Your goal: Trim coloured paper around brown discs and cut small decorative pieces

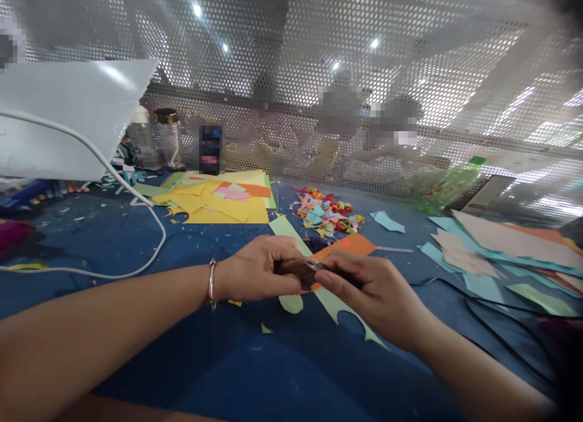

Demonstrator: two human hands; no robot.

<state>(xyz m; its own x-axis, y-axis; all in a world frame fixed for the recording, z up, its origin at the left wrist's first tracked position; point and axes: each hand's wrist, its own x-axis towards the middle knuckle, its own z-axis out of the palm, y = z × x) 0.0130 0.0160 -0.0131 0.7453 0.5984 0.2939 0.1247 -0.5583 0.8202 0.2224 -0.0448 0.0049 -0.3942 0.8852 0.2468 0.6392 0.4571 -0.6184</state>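
Observation:
Both my hands meet over the middle of the blue table. Curled fingers of my left hand (pixel 262 267) grip one end of a small dark brown object (pixel 296 268); its kind is unclear, and a greyish flat edge shows near its right end. On the other end, the thumb and fingers of my right hand (pixel 371 288) are closed, largely hiding what lies inside. Below the hands are a pale green paper strip (pixel 334 303) with a curved cut-out and an orange paper strip (pixel 357 246). A rounded pale green piece (pixel 291 303) pokes out under my left hand.
Colourful paper scraps (pixel 325 212) lie heaped beyond the hands. Yellow sheets (pixel 218 206) are at back left, with a phone (pixel 211 149) upright behind. A white cable (pixel 157 240) loops left; black cables (pixel 473 300) and paper stacks (pixel 514 246) are right. A perforated screen (pixel 300 57) stands behind.

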